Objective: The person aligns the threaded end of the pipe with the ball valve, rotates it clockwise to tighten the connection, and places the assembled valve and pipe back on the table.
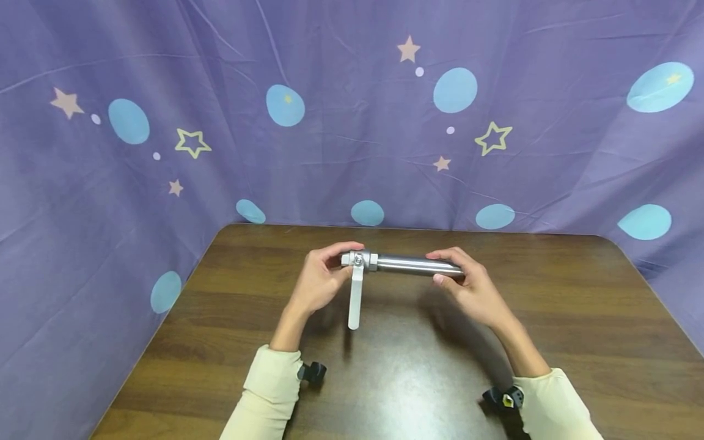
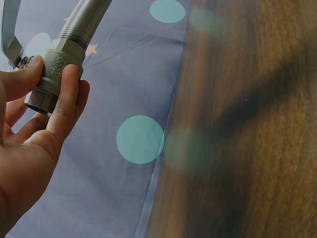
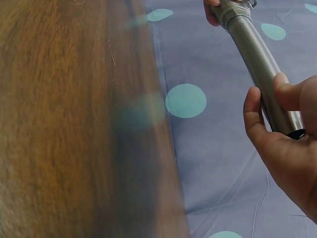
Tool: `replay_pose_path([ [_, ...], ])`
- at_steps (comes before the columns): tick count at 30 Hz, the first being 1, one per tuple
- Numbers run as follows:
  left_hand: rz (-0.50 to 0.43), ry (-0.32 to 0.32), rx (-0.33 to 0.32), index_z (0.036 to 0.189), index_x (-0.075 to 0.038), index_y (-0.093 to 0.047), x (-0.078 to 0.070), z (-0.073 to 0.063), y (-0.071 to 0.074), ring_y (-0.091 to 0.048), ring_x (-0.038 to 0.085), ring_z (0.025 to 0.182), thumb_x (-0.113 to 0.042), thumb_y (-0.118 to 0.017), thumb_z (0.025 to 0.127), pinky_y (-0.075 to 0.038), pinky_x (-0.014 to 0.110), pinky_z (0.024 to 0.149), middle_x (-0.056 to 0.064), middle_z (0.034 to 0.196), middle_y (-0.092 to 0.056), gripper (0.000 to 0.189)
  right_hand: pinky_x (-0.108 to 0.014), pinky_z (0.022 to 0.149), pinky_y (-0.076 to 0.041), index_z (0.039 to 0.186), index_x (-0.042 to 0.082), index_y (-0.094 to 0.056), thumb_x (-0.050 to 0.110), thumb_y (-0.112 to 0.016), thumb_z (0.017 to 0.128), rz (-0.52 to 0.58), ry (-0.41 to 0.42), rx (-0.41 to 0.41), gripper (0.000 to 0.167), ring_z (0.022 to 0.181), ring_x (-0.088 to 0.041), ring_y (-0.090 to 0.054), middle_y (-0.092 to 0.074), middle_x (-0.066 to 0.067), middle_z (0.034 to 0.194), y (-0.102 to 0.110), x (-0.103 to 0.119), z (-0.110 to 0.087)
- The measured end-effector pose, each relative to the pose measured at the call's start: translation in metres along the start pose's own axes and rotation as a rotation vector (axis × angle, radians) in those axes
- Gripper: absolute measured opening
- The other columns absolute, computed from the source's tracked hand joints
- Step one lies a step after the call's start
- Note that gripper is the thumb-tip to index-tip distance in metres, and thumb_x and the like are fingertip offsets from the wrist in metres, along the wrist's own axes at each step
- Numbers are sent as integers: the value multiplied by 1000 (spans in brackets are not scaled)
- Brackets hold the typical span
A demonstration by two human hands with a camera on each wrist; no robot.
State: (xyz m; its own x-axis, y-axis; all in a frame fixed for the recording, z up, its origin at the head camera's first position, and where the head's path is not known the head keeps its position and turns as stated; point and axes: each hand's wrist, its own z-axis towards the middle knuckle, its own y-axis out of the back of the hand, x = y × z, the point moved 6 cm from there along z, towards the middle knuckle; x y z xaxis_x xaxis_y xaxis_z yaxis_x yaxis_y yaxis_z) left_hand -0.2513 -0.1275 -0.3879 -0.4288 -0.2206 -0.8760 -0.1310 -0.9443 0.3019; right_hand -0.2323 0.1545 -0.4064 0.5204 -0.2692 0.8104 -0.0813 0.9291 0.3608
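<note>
A metal ball valve (image 1: 359,260) with a long flat lever handle (image 1: 355,299) is joined to a shiny steel pipe (image 1: 412,264), and both are held level above the table. My left hand (image 1: 319,281) grips the valve body between thumb and fingers at its open end; the left wrist view shows raised lettering on the valve body (image 2: 57,67). Threads show where the pipe (image 2: 86,20) meets the valve. Around the pipe's far right end, my right hand (image 1: 473,290) holds with thumb and fingers. In the right wrist view the pipe (image 3: 257,54) ends in an open mouth near the palm.
Below the hands lies a brown wooden table (image 1: 247,275) with a glossy reflection in its middle. A purple curtain (image 1: 341,165) with stars and blue dots hangs behind it and along both sides. Each wrist carries a small black camera mount (image 1: 312,373).
</note>
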Motion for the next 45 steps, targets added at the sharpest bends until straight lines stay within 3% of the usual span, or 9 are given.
replay_pose_path([
  [5, -2, 1, 2, 128, -1, -76, -1, 0, -1, -69, 17, 96, 16, -68, 85, -59, 22, 84, 21, 122, -77, 47, -26, 75, -64, 131, -3, -70, -12, -64, 98, 64, -13, -2, 35, 83, -13, -72, -65, -16, 109, 0, -1, 0],
  [12, -4, 2, 6, 128, 0, -75, 0, 0, -2, -69, 17, 97, 17, -67, 85, -59, 21, 84, 22, 121, -77, 47, -26, 74, -64, 131, -7, -69, -8, -58, 103, 84, -13, -2, 31, 80, -12, -71, -64, -15, 99, 0, -2, 0],
  [20, -6, 6, 7, 128, -1, -75, 0, 0, -2, -69, 20, 99, 18, -66, 85, -59, 21, 85, 21, 122, -77, 48, -23, 73, -62, 133, -6, -67, -5, -57, 105, 39, 2, 17, 30, 80, -17, -69, -65, -16, 105, -1, -1, -1],
  [23, -7, 5, 3, 128, -1, -76, -1, -1, -1, -69, 17, 99, 18, -66, 84, -59, 21, 86, 22, 122, -77, 48, -22, 80, -63, 138, -6, -64, -7, -59, 104, 49, -4, 21, 35, 90, -14, -69, -63, -20, 122, -2, -1, -1],
  [26, -8, 3, 0, 128, 0, -75, -2, -1, -1, -69, 14, 99, 18, -66, 84, -59, 21, 87, 22, 122, -77, 48, -16, 96, -57, 143, -5, -60, -9, -65, 99, 31, 8, 16, 44, 113, -6, -63, -58, -19, 139, -2, 0, -2],
  [30, -6, 8, -8, 128, 1, -75, -1, 0, -1, -69, 12, 99, 18, -66, 85, -60, 24, 88, 22, 123, -77, 48, -10, 108, -43, 139, -4, -62, -15, -71, 90, -2, 65, -3, 51, 131, -3, -50, -56, -17, 143, -3, 4, -1],
  [36, -7, 23, -18, 127, 1, -76, 1, -1, 0, -69, 11, 100, 18, -66, 85, -59, 23, 89, 22, 123, -77, 46, -11, 92, -54, 127, -3, -67, -24, -69, 85, 10, 112, -20, 46, 125, -5, -52, -56, -19, 132, -4, 6, -2],
  [40, -11, 18, -12, 127, 1, -76, 0, -1, -1, -69, 11, 100, 18, -66, 85, -59, 22, 89, 22, 122, -77, 46, -13, 83, -57, 127, -1, -68, -22, -70, 86, -8, 80, -25, 46, 116, -5, -56, -61, -14, 126, -3, 4, -2],
  [45, -10, 7, -10, 127, 1, -76, -2, -1, -1, -69, 11, 99, 18, -67, 85, -59, 24, 88, 22, 122, -77, 46, -12, 82, -56, 128, 1, -69, -18, -72, 88, -45, 51, -29, 44, 109, -4, -59, -65, -11, 125, -2, 3, -2],
])
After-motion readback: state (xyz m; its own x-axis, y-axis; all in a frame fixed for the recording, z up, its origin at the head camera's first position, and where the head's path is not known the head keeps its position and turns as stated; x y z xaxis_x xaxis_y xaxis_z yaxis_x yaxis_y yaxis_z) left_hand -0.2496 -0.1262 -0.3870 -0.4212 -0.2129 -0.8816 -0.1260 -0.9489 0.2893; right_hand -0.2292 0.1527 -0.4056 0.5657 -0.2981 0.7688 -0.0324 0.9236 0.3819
